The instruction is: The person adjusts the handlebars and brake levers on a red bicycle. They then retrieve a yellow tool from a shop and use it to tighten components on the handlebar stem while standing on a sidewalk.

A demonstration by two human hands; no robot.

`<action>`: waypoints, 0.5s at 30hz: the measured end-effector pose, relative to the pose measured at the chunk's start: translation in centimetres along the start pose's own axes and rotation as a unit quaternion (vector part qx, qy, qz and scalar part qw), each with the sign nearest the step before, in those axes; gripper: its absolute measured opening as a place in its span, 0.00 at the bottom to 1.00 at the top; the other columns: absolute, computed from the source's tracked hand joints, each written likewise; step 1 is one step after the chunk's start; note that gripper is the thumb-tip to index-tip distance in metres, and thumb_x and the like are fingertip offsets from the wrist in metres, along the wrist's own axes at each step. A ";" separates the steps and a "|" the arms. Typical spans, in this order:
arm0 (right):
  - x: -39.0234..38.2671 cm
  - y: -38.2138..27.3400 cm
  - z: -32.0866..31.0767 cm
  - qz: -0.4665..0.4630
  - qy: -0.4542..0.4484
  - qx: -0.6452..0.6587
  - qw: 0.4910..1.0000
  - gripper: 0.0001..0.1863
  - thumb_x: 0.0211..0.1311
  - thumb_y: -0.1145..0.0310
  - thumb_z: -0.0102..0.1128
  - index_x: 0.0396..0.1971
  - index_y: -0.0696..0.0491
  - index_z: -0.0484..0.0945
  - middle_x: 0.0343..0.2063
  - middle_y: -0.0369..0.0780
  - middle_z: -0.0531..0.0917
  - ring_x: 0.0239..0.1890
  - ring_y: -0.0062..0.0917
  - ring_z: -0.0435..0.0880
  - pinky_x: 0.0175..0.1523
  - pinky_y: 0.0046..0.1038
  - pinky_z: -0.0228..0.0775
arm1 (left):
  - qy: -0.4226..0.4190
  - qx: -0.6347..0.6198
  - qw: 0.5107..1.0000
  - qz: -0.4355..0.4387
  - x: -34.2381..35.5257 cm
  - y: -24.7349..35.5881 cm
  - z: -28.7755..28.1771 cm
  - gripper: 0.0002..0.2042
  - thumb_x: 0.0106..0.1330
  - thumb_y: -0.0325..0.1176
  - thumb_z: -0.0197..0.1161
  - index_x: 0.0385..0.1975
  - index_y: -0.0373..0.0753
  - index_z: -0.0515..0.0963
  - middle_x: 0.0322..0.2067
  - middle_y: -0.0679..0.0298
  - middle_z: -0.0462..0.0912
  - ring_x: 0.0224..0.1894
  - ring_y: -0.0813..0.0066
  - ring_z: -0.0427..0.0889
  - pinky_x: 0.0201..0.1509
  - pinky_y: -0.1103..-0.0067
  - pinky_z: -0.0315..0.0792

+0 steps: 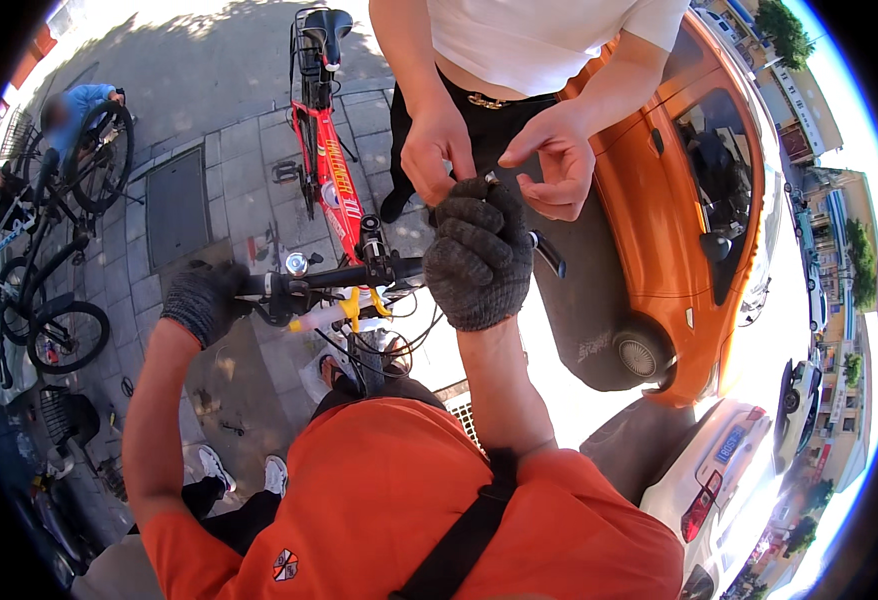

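A red bicycle point(331, 190) stands in front of me, its black handlebar point(334, 278) running across. My left hand point(203, 302), in a dark grey knitted glove, is closed at the left end of the bar, around the handlebar grip. My right hand point(479, 255), gloved the same way, is raised in a fist over the right side of the bar. A small shiny piece shows at its top; what it is I cannot make out. Another person's hands point(439, 150) reach in there, one touching my glove. A silver bell point(296, 263) and a yellow holder point(359, 308) sit on the handlebar.
The other person, in a white shirt point(549, 40), stands just ahead. An orange car point(659, 220) is parked at the right, with a white car point(719, 490) nearer. Several bicycles point(49, 250) and a crouching person point(79, 110) are on the left pavement. Someone's sneakers point(217, 468) show beside me.
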State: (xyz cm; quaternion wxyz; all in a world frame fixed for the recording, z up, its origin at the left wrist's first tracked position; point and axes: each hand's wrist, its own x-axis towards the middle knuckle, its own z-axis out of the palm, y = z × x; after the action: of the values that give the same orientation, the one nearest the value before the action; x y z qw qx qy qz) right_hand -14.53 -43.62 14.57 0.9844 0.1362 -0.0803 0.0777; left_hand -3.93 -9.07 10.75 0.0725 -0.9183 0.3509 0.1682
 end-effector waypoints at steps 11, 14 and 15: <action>2.4 -1.6 -1.3 -0.036 -0.013 -0.007 0.999 0.18 0.76 0.55 0.53 0.46 0.55 0.80 0.26 0.29 0.76 0.19 0.15 0.74 0.23 0.25 0.65 | 0.030 -0.015 0.999 0.011 -0.3 -0.1 0.3 0.17 0.60 0.44 0.71 0.45 0.45 0.79 0.44 0.54 0.84 0.48 0.53 0.85 0.61 0.60 0.70; 3.0 -1.8 -1.1 -0.036 -0.011 -0.014 0.999 0.17 0.75 0.55 0.53 0.44 0.54 0.80 0.26 0.29 0.76 0.19 0.15 0.74 0.23 0.25 0.66 | 0.055 -0.014 0.998 0.022 -0.3 -0.3 0.6 0.17 0.60 0.44 0.71 0.44 0.44 0.79 0.43 0.55 0.83 0.48 0.53 0.85 0.62 0.60 0.70; 3.3 -1.8 -1.0 -0.033 -0.009 -0.017 0.999 0.16 0.75 0.55 0.54 0.44 0.53 0.80 0.26 0.28 0.76 0.19 0.15 0.74 0.24 0.25 0.66 | 0.061 -0.014 0.998 0.021 -0.4 -0.3 0.7 0.17 0.60 0.44 0.71 0.44 0.44 0.79 0.43 0.55 0.83 0.48 0.53 0.84 0.62 0.60 0.70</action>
State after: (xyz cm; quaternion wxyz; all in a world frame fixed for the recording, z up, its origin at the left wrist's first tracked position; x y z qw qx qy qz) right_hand -10.90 -44.66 13.77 0.9878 0.1231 -0.0857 0.0424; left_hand -4.18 -8.37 10.22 0.0350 -0.9203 0.3714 0.1183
